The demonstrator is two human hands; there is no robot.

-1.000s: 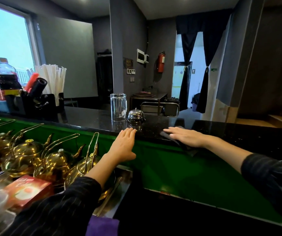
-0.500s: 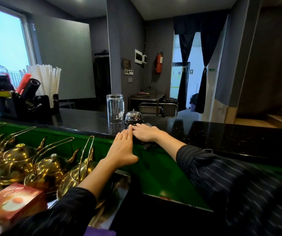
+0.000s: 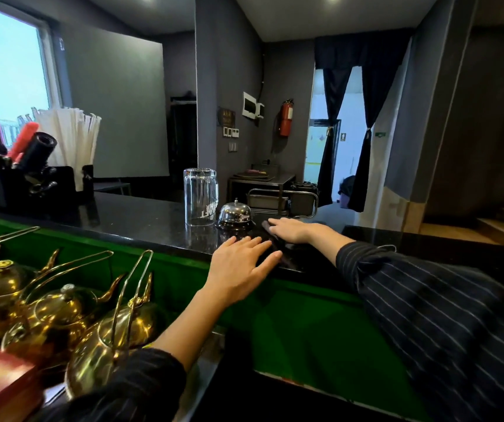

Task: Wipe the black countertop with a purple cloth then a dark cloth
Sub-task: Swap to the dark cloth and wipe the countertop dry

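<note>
Half a second ago the right hand (image 3: 290, 230) was pressed up in front of the domed chrome call bell (image 3: 235, 212), fingertip to fingertip with the left hand (image 3: 243, 264); now it lies just to the right of the bell, while the left has spread its fingers further onto the front edge of the polished black stone tabletop (image 3: 135, 216). The folded dark cloth (image 3: 282, 257) sits flat on that tabletop under the right palm, with a strip of it showing between the two hands. The purple cloth is not in view, so this looks like the second pass of the task. The right hand is flat, fingers straight and together, pressing the cloth down rather than gripping it. The left is open too, fingers splayed and holding nothing; whether its fingertips touch the cloth cannot be told. Both forearms reach forward over the green panel (image 3: 290, 315), the right one in a dark pinstriped sleeve angled in from the right. To wipe well, the palm should keep even pressure and the strokes should overlap. Near the bell and the upturned clear glass mug (image 3: 200, 197) beside it, the strokes should be short so neither gets knocked. The left hand should only steady the body.
</note>
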